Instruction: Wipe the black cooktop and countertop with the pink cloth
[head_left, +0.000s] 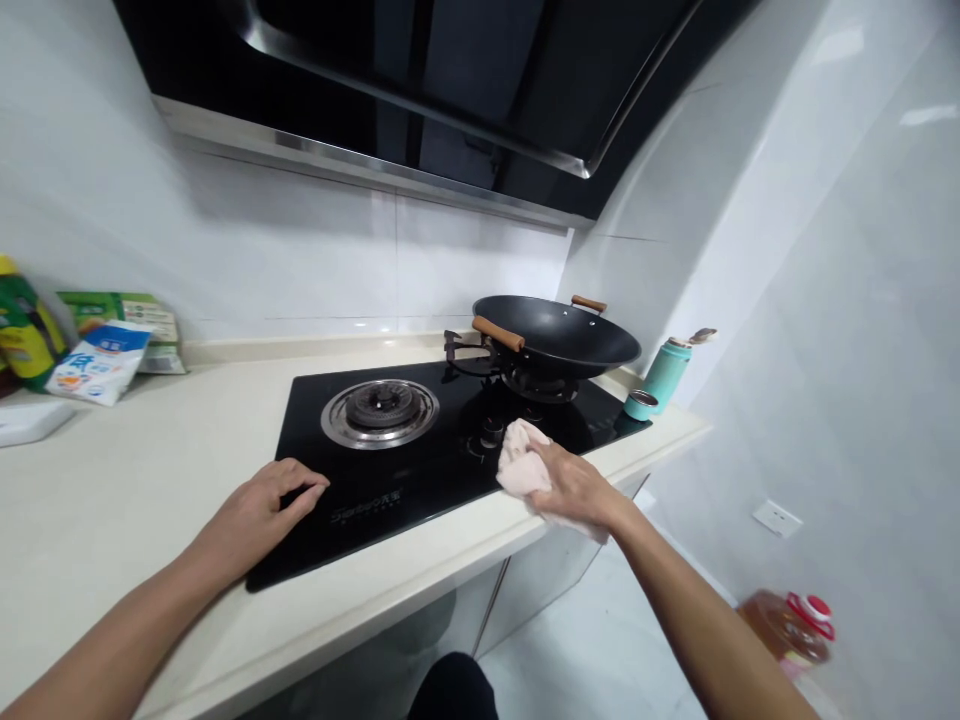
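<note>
My right hand (574, 483) grips a pale pink cloth (525, 460), which lies against the front edge of the black glass gas stove (442, 480), beside the control knobs (491, 432). Part of the cloth hangs over the counter edge below the hand. My left hand (262, 505) rests at the stove's left front corner, thumb and forefinger tips together, with nothing visible in it. Between and beyond the hands is a bare round burner (381, 408). A black wok (559, 335) with wooden handles sits on the right burner, and a loose dark pan support (466, 352) leans beside it.
A teal flask (666, 375) and its cup lid (641, 404) stand right of the stove. At the left are a white packet (105, 362) and a green-yellow bottle (28, 330). A range hood (420, 90) overhangs. An oil jug (784, 625) stands low at right.
</note>
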